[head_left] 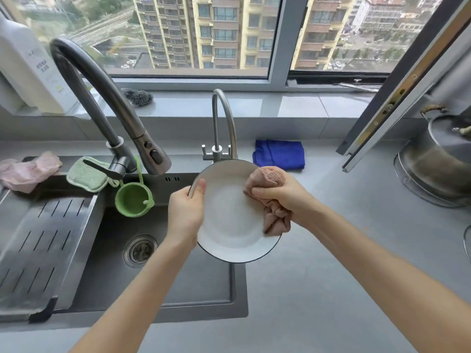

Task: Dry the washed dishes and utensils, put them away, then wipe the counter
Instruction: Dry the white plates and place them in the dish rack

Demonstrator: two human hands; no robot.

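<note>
Head view. Left hand point(185, 215) raised over right edge of dark grey rectangular sink point(163, 276), forearm entering from lower left, wrist bent slightly inward. Thumb laid on inner face of round white ceramic plate with thin dark rim point(229, 220), near its upper-left edge; remaining fingers hidden behind plate. Grip: closed on plate rim, pinching it between thumb and hidden fingers.

Right hand point(280, 197) entering from lower right, forearm long and nearly straight, knuckles up. Fist closed around crumpled pinkish-brown waffle-weave cloth point(272, 200); cloth bunched over knuckles and hanging down below palm, pressed against right side of plate's inner face.

Plate held in air, not resting on anything, above the junction of sink's right wall and grey matte counter point(356, 250). Concave face tilted up toward camera. Outline reads as slightly oval, longer axis running upper left to lower right; upper edge just in front of base of slim chrome gooseneck tap point(224, 115).

Surroundings: large grey pull-down faucet point(102, 98) arching at left, spray head over sink. Green silicone cup-shaped strainer point(133, 200) hanging by faucet base. Pale green sponge pad point(86, 175) on sink's back ledge. Perforated steel draining tray point(43, 248) across sink's left side. Folded blue cloth point(279, 154) on counter behind plate, well apart from it. Steel pot point(438, 159) at far right.
</note>
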